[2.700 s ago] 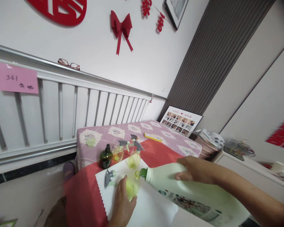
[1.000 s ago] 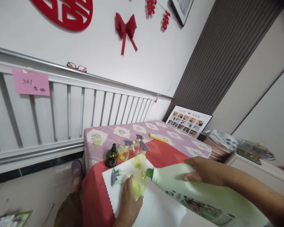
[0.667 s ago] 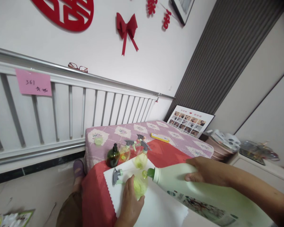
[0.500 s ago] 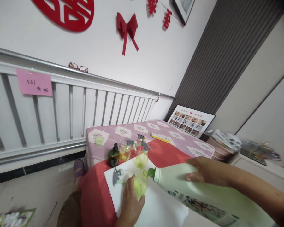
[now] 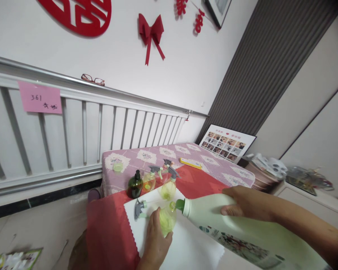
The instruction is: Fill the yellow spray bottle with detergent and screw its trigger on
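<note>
My left hand (image 5: 157, 238) is wrapped round a small clear yellow-green spray bottle (image 5: 167, 220) whose top is off, on a white scallop-edged mat (image 5: 190, 243). In my right hand (image 5: 239, 204) is a large pale green jug (image 5: 228, 225), tipped to the left. The jug's green spout (image 5: 180, 204) is right at the small bottle's mouth; whether liquid is flowing I cannot make out. A loose grey spray head (image 5: 139, 210) lies on the mat left of the bottle. Just behind stands another yellowish spray bottle (image 5: 168, 190) with its grey trigger on.
A dark green pump bottle (image 5: 135, 185) and an orange-tinted spray bottle (image 5: 149, 182) stand at the mat's back left. Beyond are a yellow box (image 5: 190, 163) and a small pale green cup (image 5: 118, 167). A red cloth (image 5: 112, 232) hangs over the table's front. A white radiator (image 5: 90, 131) lines the wall.
The red cloth's hanging edge at the lower left has swung outward to the left, covering more of the leg and shoe. Both hands, the jug and the bottle look the same.
</note>
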A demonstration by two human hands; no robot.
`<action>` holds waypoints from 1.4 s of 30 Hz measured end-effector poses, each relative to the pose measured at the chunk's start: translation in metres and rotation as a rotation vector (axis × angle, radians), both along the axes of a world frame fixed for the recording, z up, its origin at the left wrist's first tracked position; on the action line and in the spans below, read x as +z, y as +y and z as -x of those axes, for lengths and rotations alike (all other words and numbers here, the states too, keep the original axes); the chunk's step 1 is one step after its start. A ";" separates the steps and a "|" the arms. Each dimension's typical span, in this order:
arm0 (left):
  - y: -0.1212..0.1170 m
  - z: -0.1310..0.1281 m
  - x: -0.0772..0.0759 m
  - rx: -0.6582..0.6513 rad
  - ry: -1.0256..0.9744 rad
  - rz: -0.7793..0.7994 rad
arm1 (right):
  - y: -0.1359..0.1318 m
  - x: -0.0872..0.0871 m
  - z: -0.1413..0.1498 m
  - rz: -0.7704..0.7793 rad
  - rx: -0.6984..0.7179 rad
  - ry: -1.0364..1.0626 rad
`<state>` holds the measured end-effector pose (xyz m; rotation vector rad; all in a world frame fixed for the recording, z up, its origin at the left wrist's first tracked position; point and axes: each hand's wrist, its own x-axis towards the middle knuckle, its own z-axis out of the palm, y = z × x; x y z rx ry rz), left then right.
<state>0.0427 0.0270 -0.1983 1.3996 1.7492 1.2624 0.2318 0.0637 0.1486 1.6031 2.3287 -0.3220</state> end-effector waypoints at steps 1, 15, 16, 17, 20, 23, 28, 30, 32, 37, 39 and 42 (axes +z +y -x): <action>0.000 0.000 0.000 0.001 0.002 0.003 | -0.001 0.000 0.000 -0.001 -0.001 0.006; -0.004 0.000 0.005 -0.021 -0.023 0.013 | 0.000 0.001 0.000 0.028 -0.020 0.037; -0.005 0.000 0.005 -0.019 -0.023 0.012 | 0.000 0.001 0.000 0.028 -0.023 0.029; -0.005 0.000 0.005 -0.018 -0.022 0.012 | -0.001 0.001 0.001 0.027 -0.025 0.022; -0.005 0.000 0.004 -0.013 -0.012 0.011 | -0.002 0.002 0.002 0.030 -0.021 0.024; -0.003 -0.001 0.004 -0.010 -0.006 0.014 | -0.003 0.002 0.003 0.027 -0.013 0.016; -0.003 -0.001 0.005 -0.010 -0.011 0.003 | -0.002 0.002 0.002 0.020 -0.028 0.018; -0.004 -0.001 0.005 -0.013 -0.013 -0.013 | -0.002 0.001 0.001 0.016 -0.024 0.027; -0.005 -0.001 0.006 -0.021 -0.017 -0.012 | -0.001 0.002 0.001 0.021 -0.028 0.025; -0.005 0.000 0.010 -0.022 -0.019 0.012 | 0.000 0.002 0.000 0.036 -0.019 0.012; -0.005 0.000 0.010 -0.013 -0.015 0.014 | 0.000 0.001 -0.001 0.031 -0.016 0.009; -0.005 0.000 0.009 -0.013 -0.018 0.016 | 0.000 0.000 -0.001 0.025 -0.024 0.006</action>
